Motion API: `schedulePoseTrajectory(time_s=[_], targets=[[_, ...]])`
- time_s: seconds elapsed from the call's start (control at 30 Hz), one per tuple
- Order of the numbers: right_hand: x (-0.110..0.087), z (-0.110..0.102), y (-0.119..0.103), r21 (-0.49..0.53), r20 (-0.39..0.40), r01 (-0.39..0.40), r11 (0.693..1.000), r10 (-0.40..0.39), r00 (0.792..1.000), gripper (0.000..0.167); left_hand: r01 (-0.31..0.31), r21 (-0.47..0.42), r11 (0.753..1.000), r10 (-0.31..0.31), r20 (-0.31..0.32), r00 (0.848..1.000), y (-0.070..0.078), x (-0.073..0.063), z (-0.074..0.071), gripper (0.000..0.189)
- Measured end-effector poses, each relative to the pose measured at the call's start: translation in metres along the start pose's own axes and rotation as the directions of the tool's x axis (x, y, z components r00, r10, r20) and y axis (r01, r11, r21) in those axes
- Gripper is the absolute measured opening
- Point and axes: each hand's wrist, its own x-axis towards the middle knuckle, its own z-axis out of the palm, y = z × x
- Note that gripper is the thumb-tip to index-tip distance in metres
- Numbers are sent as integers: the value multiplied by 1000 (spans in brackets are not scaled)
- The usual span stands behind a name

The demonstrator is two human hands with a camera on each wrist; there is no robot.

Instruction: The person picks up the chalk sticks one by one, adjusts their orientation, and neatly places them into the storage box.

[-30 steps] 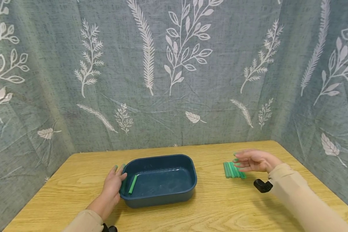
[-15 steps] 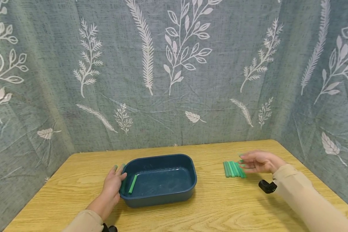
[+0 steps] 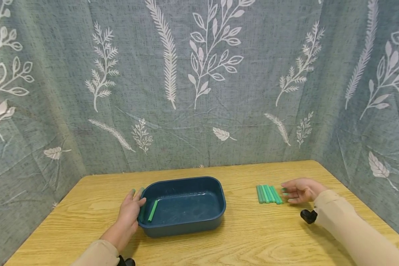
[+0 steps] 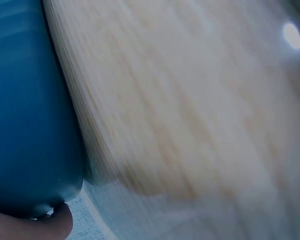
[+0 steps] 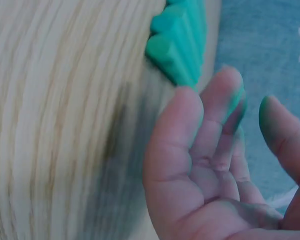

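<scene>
A dark blue rectangular basin (image 3: 183,229) stands left of centre on the table, with one round green stick (image 3: 153,211) lying in its left end. My left hand (image 3: 129,210) rests against the basin's left side, its fingers fairly straight. Part of that hand shows below the blue wall (image 4: 30,115) in the left wrist view. On the right, several green sticks (image 3: 268,194), in darker and lighter shades, lie side by side in a row. Just right of them, my right hand (image 3: 300,190) holds nothing; its fingers are loosely bent and the fingertips are stained green (image 5: 230,82).
The wooden table (image 3: 242,236) has a patterned blue-grey curtain (image 3: 186,147) behind it and at both sides. Bare wood lies between the basin and the row of sticks. A black wrist device (image 3: 308,216) sits under the right sleeve (image 3: 345,225).
My right hand has moved to the right, off the row of green sticks, so the whole row shows. The left hand, the basin and the stick in it look the same.
</scene>
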Motion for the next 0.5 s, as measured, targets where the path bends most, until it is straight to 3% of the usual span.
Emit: schedulePoseTrajectory(time_s=[0.23,0.4,0.5], targets=[[9,-3,4,-44,-64,-34,998,31,997,23,3,5,1000,-3,3,1000,0,0,2,70],[18,1,3,-150,-112,-50,987,33,993,36,9,14,1000,-9,-7,1000,0,0,2,70],[25,7,1,-212,-150,-74,975,43,988,34,16,24,1000,-16,-14,1000,1,-1,2,69]])
